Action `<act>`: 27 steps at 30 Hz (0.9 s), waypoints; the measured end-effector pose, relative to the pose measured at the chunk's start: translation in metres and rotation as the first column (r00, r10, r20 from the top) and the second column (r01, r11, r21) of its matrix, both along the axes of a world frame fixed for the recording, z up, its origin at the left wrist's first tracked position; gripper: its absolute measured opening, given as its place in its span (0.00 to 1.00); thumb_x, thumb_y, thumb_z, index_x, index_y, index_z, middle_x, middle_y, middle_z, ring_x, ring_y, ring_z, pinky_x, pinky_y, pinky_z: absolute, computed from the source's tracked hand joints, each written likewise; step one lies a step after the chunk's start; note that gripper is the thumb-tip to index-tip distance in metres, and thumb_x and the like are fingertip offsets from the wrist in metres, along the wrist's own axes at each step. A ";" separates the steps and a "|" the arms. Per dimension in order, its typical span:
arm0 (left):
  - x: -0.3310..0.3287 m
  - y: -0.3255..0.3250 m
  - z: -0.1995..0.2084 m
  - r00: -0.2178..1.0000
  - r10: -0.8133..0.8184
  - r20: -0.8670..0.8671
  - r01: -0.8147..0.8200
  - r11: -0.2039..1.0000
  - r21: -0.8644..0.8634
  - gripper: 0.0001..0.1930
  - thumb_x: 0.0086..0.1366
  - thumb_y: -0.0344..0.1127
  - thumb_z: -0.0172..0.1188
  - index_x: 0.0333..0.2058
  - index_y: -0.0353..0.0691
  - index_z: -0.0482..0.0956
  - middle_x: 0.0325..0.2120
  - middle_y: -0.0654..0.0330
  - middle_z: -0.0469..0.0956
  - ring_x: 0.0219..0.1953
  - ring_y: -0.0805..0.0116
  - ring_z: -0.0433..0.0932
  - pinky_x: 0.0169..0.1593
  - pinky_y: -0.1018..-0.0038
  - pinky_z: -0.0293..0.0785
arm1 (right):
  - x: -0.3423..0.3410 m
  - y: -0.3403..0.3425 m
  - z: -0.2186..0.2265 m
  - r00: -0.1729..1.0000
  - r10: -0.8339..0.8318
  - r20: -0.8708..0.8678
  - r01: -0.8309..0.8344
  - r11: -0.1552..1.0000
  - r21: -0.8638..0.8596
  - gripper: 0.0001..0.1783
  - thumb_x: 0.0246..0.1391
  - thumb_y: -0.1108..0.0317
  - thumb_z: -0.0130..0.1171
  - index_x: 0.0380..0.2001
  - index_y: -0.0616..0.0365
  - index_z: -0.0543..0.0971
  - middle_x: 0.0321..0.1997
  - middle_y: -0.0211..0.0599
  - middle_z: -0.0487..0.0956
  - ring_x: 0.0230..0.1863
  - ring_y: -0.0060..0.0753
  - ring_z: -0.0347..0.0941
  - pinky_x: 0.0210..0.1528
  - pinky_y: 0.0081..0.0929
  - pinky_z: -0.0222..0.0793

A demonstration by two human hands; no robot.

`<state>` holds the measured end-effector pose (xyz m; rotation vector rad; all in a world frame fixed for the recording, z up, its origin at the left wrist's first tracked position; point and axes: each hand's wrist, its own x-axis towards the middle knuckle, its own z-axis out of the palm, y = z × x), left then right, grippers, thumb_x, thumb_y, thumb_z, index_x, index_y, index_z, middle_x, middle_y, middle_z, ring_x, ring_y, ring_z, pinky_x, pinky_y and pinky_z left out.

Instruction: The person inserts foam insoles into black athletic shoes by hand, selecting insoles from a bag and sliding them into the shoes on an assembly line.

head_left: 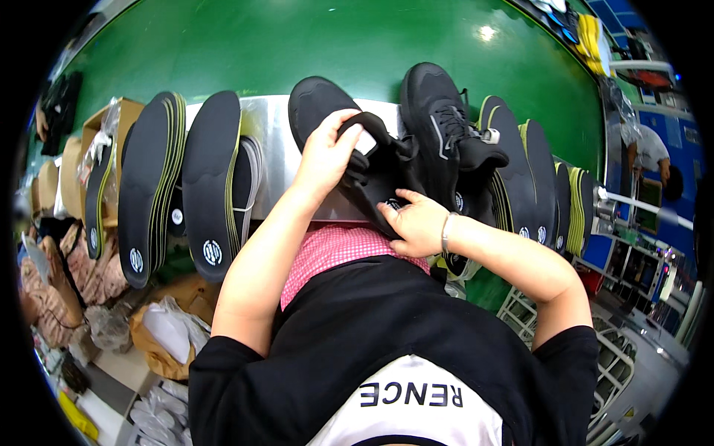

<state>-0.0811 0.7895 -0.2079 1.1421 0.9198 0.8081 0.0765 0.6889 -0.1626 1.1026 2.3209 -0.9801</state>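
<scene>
Holding a black shoe [318, 106] by its tongue, the left hand [327, 152] has its thumb and fingers closed on the padded upper edge, just beside a small white label. The shoe lies on a metal bench [277, 152] at the middle of the scene, toe pointing far and opening facing near. At its near end, the right hand [418, 225] touches the heel part of a black insole [383, 195] bearing a pale round mark; whether those fingers grip it or only press on it, I cannot tell. A metallic band [447, 231] circles the right wrist. Just right of this shoe stands a second black shoe [431, 108], laced, its toe also pointing far. Black insoles with yellow-green edges stand in stacks on both sides: a thick left stack [149, 186] and another beside it, and a right stack [515, 175] with more farther right. Pink checked cloth [327, 253] shows at the person's waist, near the bench edge. On the left are a cardboard box [132, 119] and, nearer, a brown paper bag [152, 342]. At the far right, another person [653, 152] is partly visible.
</scene>
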 end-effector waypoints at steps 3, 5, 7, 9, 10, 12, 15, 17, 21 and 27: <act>-0.009 0.000 0.005 0.997 0.021 0.072 -0.014 0.996 -0.091 0.14 0.59 0.29 0.51 0.44 0.34 0.68 0.38 0.63 0.72 0.41 0.77 0.68 0.47 0.81 0.63 | 0.009 -0.004 0.047 0.862 -0.437 -0.258 0.492 0.843 0.216 0.25 0.44 0.56 0.52 0.40 0.67 0.70 0.22 0.47 0.75 0.32 0.43 0.73 0.40 0.34 0.68; -0.010 -0.004 0.010 0.998 0.052 0.045 -0.049 0.997 -0.059 0.13 0.58 0.28 0.52 0.43 0.34 0.69 0.37 0.63 0.72 0.41 0.77 0.69 0.47 0.81 0.63 | 0.027 -0.012 0.058 0.664 -0.734 -0.144 0.735 0.605 0.307 0.25 0.44 0.52 0.53 0.38 0.64 0.72 0.26 0.48 0.76 0.34 0.43 0.73 0.36 0.33 0.69; 0.004 -0.003 0.019 0.997 -0.015 0.075 0.015 1.000 0.008 0.12 0.57 0.27 0.52 0.41 0.34 0.71 0.37 0.64 0.73 0.41 0.76 0.69 0.47 0.80 0.64 | 0.044 -0.030 0.039 0.499 -0.865 -0.054 0.815 0.447 0.368 0.30 0.41 0.47 0.56 0.39 0.64 0.71 0.31 0.50 0.76 0.36 0.46 0.73 0.38 0.35 0.68; 0.020 -0.004 0.029 0.994 -0.089 0.071 0.087 0.996 0.030 0.10 0.57 0.27 0.52 0.39 0.34 0.72 0.36 0.64 0.73 0.40 0.76 0.69 0.46 0.80 0.64 | 0.042 -0.031 0.002 0.476 -0.874 -0.096 0.857 0.437 0.275 0.35 0.35 0.44 0.60 0.34 0.70 0.70 0.29 0.54 0.75 0.34 0.48 0.73 0.36 0.38 0.69; 0.025 -0.005 0.031 0.989 -0.111 0.094 0.110 0.994 0.014 0.10 0.57 0.28 0.52 0.38 0.34 0.72 0.35 0.64 0.73 0.40 0.76 0.69 0.46 0.80 0.64 | 0.030 -0.019 0.002 0.534 -0.845 0.005 0.797 0.506 0.329 0.33 0.35 0.46 0.61 0.31 0.69 0.70 0.26 0.53 0.75 0.31 0.48 0.74 0.33 0.38 0.69; 0.023 -0.001 0.043 0.987 -0.147 0.058 0.148 0.989 -0.016 0.12 0.56 0.30 0.53 0.40 0.34 0.71 0.32 0.60 0.73 0.37 0.73 0.71 0.41 0.77 0.66 | 0.017 -0.003 -0.002 0.653 -0.756 0.047 0.673 0.607 0.423 0.24 0.35 0.53 0.61 0.24 0.66 0.69 0.20 0.48 0.74 0.24 0.48 0.73 0.27 0.38 0.69; -0.002 0.010 0.038 0.982 0.177 -0.072 -0.137 0.913 0.384 0.16 0.53 0.31 0.56 0.42 0.34 0.69 0.35 0.58 0.70 0.41 0.68 0.68 0.45 0.74 0.64 | 0.009 0.038 -0.007 0.673 -0.738 -0.049 0.678 0.589 0.439 0.19 0.36 0.58 0.57 0.24 0.64 0.69 0.21 0.50 0.74 0.27 0.50 0.72 0.31 0.41 0.69; -0.028 0.015 0.062 0.946 0.319 -0.060 -0.257 0.849 0.462 0.22 0.52 0.31 0.58 0.46 0.34 0.64 0.40 0.55 0.66 0.46 0.63 0.65 0.50 0.73 0.59 | 0.004 0.082 -0.012 0.652 -0.738 -0.175 0.729 0.546 0.412 0.17 0.36 0.59 0.54 0.24 0.66 0.70 0.24 0.54 0.74 0.31 0.52 0.72 0.35 0.42 0.68; -0.076 0.020 0.054 0.891 0.453 0.008 -0.425 0.830 0.362 0.25 0.53 0.29 0.55 0.51 0.37 0.61 0.46 0.57 0.64 0.48 0.68 0.64 0.52 0.72 0.58 | -0.032 0.199 0.006 0.603 -0.736 -0.307 0.794 0.521 0.312 0.19 0.36 0.59 0.52 0.25 0.68 0.74 0.30 0.57 0.74 0.37 0.53 0.71 0.42 0.39 0.66; -0.088 -0.003 0.035 0.921 0.369 -0.124 -0.347 0.922 0.173 0.23 0.58 0.27 0.49 0.52 0.34 0.57 0.48 0.53 0.63 0.49 0.65 0.64 0.53 0.72 0.59 | -0.055 0.274 0.030 0.656 -0.669 -0.350 0.746 0.505 0.435 0.17 0.43 0.59 0.48 0.32 0.59 0.74 0.37 0.45 0.76 0.41 0.43 0.73 0.41 0.39 0.66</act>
